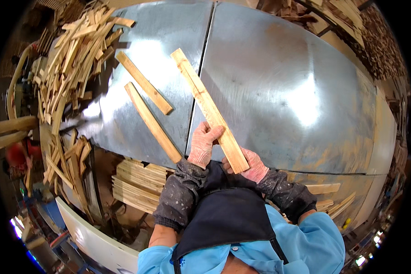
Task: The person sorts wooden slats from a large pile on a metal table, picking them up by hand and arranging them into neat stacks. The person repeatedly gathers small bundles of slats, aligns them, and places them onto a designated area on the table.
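A long pale wooden board (208, 108) slants over the metal table, its far end up and to the left. My left hand (204, 142), in a pinkish work glove, grips the board's left edge with the thumb on top. At the near end, my right hand (251, 165), gloved alike, is closed round the right edge, with part of its fingers hidden under the wood. Left of the board, a shorter wooden strip (144, 82) and a longer wooden strip (153, 123) lie on the table.
The shiny metal table (269, 86) has a dark seam running away from me. A heap of thin wood offcuts (73, 55) piles up at the far left. Stacked boards (139, 185) sit below the table's near edge on the left. More wood pieces (324, 189) lie near my right forearm.
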